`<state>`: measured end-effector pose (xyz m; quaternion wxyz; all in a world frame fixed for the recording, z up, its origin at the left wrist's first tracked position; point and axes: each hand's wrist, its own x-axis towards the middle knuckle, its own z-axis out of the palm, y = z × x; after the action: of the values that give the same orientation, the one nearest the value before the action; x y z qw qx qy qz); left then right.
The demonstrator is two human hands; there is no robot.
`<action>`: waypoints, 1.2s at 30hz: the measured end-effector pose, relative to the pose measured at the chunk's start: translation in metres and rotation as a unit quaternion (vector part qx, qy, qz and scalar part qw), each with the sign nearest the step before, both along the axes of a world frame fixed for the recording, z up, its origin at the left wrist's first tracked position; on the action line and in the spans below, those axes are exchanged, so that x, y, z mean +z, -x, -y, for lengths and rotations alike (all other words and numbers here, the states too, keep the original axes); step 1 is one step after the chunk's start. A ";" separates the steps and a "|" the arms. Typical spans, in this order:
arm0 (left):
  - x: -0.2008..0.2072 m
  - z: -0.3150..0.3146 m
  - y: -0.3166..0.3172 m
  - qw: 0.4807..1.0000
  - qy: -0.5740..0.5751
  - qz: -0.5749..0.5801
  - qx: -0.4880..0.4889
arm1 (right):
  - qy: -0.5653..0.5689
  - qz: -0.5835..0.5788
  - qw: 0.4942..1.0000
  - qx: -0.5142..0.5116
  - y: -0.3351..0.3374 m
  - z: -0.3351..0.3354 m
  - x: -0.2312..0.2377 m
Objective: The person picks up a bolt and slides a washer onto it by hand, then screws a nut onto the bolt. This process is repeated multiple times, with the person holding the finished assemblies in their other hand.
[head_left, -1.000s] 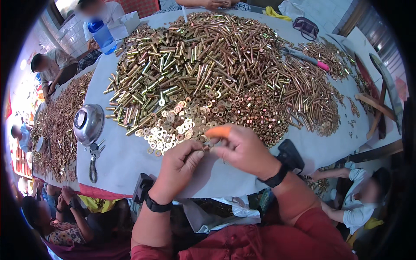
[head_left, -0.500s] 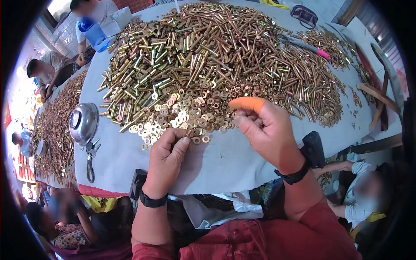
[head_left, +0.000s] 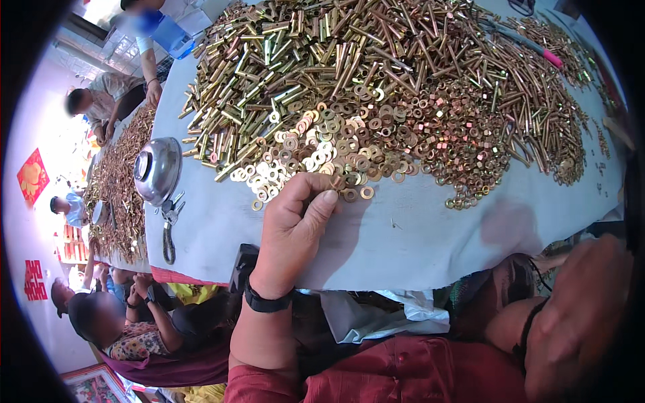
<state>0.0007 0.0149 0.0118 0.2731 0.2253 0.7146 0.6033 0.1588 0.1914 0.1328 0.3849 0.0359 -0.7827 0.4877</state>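
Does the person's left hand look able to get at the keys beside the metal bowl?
Probably yes: the keys lie uncovered on the pale tabletop, to the left of the left hand, though its pinched small metal piece may hinder grasping.

Overturned metal bowl [head_left: 163, 173] beside keys [head_left: 173, 213]; blue container [head_left: 173, 36]; red wall hanging [head_left: 33, 177].

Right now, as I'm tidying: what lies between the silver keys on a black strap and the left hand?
Only bare, pale-grey table cover, in the head view.

Pale wall [head_left: 35, 232], 2 red decorations [head_left: 33, 177].
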 end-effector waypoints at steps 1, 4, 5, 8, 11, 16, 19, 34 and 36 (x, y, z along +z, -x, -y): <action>0.001 0.003 0.000 1.000 0.005 -0.002 0.004 | 0.000 0.004 0.999 0.032 -0.019 -0.008 -0.005; 0.003 0.002 -0.002 1.000 0.023 0.004 0.007 | -0.013 0.013 0.992 0.122 -0.044 -0.029 -0.010; 0.000 0.002 -0.001 1.000 0.013 -0.013 -0.001 | -0.019 0.016 0.989 0.148 -0.049 -0.031 -0.009; -0.001 0.005 0.000 1.000 0.000 -0.027 -0.010 | -0.042 0.031 0.973 0.225 -0.066 -0.048 -0.006; 0.000 0.004 -0.003 1.000 -0.002 -0.010 -0.007 | -0.072 0.057 0.950 0.299 -0.047 -0.047 0.011; -0.002 0.004 0.000 0.999 0.012 -0.032 -0.011 | -0.102 0.076 0.933 0.338 -0.040 -0.038 0.021; -0.001 0.004 0.000 0.999 0.003 -0.039 -0.014 | -0.105 0.074 0.964 0.234 -0.034 -0.023 0.019; 0.001 -0.003 -0.002 1.000 -0.021 0.012 0.002 | -0.272 0.187 0.936 -0.121 0.065 -0.030 -0.118; 0.004 -0.003 -0.002 1.000 -0.011 0.007 -0.003 | -0.332 0.210 0.911 -0.122 0.067 -0.030 -0.120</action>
<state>0.0031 0.0180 0.0159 0.2771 0.2259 0.7052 0.6122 0.0918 0.2211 0.0127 0.2338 -0.0377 -0.9606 0.1453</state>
